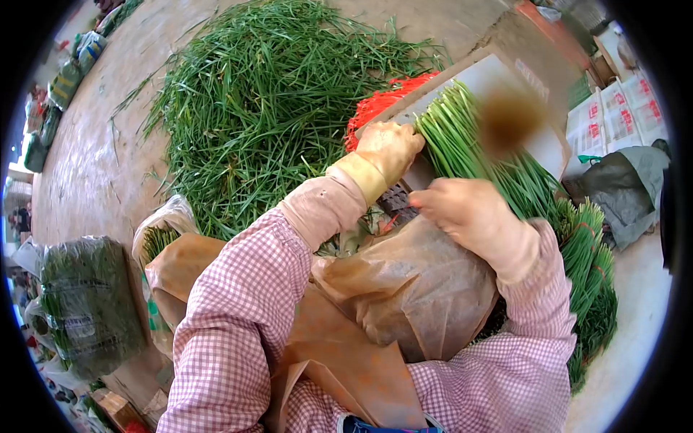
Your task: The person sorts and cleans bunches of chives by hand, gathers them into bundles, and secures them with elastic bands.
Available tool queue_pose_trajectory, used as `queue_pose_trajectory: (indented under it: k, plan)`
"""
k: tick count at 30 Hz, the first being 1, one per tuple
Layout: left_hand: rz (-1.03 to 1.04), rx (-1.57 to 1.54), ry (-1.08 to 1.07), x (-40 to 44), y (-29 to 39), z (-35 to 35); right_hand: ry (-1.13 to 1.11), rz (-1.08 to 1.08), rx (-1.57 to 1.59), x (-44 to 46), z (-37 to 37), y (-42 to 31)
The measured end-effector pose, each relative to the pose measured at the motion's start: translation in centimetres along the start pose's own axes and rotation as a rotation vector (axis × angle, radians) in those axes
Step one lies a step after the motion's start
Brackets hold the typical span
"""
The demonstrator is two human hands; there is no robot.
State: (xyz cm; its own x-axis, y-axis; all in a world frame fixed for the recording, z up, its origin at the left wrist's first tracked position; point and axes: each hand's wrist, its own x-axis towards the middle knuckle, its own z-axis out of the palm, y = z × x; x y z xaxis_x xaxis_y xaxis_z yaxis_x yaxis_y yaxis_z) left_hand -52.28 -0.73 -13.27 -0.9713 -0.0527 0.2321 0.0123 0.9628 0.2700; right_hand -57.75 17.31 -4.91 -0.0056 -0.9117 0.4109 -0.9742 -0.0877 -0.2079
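Note:
A bunch of long green chives point(469, 137) lies across a pale board point(462, 76), pale stalk ends towards the upper left. My left hand point(390, 151), with a yellow cuff at the wrist, is curled closed at the board's near edge, beside those stalks; what its fingers grip is hidden. Lower right, my right hand point(469, 216) is held over the near side of the bunch. Its fingers are drawn together, slightly blurred, and anything pinched there is too small to name. A brown blur covers part of the bunch.
Loose green leaves point(260, 108) are heaped on the floor ahead. Red-orange strips point(390, 97) lie beside the board. Tied chive bunches point(588, 260) stack at right. A brown plastic sheet point(419, 289) covers my lap. White boxes point(613, 115) and a wrapped green bale point(86, 303) flank me.

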Motion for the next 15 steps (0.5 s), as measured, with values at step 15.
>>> queue_pose_trajectory:
  k: [15]
  plan:
    - [-0.095,-0.054,0.150,-0.2,0.2,0.9,-0.503,0.196,0.332,1.2,-0.2,1.5]
